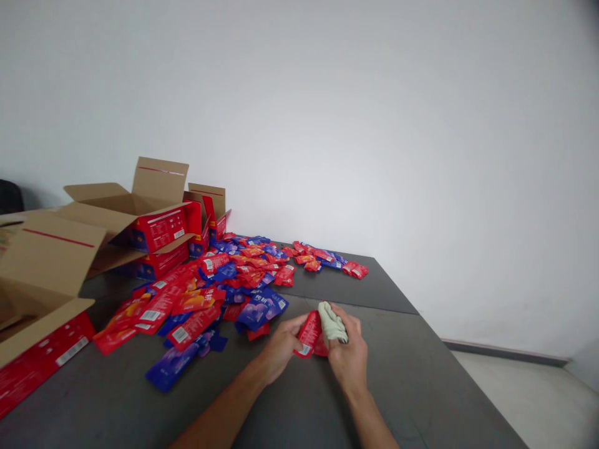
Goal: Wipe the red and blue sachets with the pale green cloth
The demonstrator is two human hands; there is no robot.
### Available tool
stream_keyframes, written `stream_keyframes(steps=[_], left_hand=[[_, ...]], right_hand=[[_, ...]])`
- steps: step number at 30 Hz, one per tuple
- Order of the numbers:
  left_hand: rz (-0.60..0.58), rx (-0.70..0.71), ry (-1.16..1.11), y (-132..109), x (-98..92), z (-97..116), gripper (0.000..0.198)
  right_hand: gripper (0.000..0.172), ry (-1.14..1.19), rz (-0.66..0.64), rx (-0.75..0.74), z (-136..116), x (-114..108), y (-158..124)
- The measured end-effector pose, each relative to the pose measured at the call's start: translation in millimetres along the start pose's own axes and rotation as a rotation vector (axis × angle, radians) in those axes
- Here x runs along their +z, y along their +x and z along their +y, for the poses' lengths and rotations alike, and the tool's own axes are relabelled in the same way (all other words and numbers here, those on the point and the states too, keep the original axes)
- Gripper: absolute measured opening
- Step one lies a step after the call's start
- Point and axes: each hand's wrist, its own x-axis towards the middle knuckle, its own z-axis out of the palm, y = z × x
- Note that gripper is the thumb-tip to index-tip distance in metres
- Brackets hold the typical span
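Observation:
Between thumb and fingers, my left hand (279, 350) pinches the edge of a red sachet (309, 337) with a white barcode label at its lower end. My right hand (349, 352) is closed around a crumpled pale green cloth (331, 323), which is up against the right side of that sachet. Part of another red piece (321, 347) shows below the cloth; whether it is a separate sachet I cannot tell. Both hands are just above the dark table. Nearest to my left hand lies a blue sachet (261, 308) with a purple print, at the edge of a large pile.
A heap of red and blue sachets (201, 305) spreads over the left and middle of the dark table (397, 374). A smaller group of sachets (325, 255) lies at the back. Open red cardboard boxes (163, 229) stand at the left, one box (47, 349) close by. Behind is a white wall (397, 137).

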Motion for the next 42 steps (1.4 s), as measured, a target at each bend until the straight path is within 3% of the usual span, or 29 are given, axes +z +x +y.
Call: stream_keyframes(steps=[6,12,16,20,23,28,34,39,42], left_hand=[[0.026,-0.004,-0.120,-2,1.0,13,0.078],[0.241,-0.036,-0.125,4,0.2,21,0.039],[0.388,0.066,-0.084,10,-8.3,12,0.031],[0.538,0.152,-0.045,10,-18.4,10,0.044],[0.599,0.142,-0.018,9,-19.9,9,0.056],[0.455,0.066,-0.094,10,-12.0,4,0.036],[0.394,-0.058,-0.299,10,-5.9,2,0.043],[0.181,-0.039,-0.249,3,3.1,-2,0.035],[0.137,-0.050,-0.231,1,9.4,-5,0.039]], right_hand=[[0.052,0.026,-0.250,-0.093,-9,10,-5],[0.057,0.068,-0.465,-0.160,-21,20,-14],[0.046,0.106,-0.350,-0.092,-18,19,-13],[0.031,0.122,-0.153,-0.006,-13,13,-6],[0.033,0.157,-0.186,-0.035,-12,12,-6],[0.042,0.200,-0.247,-0.116,-16,22,-13],[0.038,0.160,-0.348,-0.205,-16,25,-14],[0.042,0.037,-0.129,-0.046,-5,14,-7],[0.045,0.005,-0.059,0.003,-3,10,-5]])
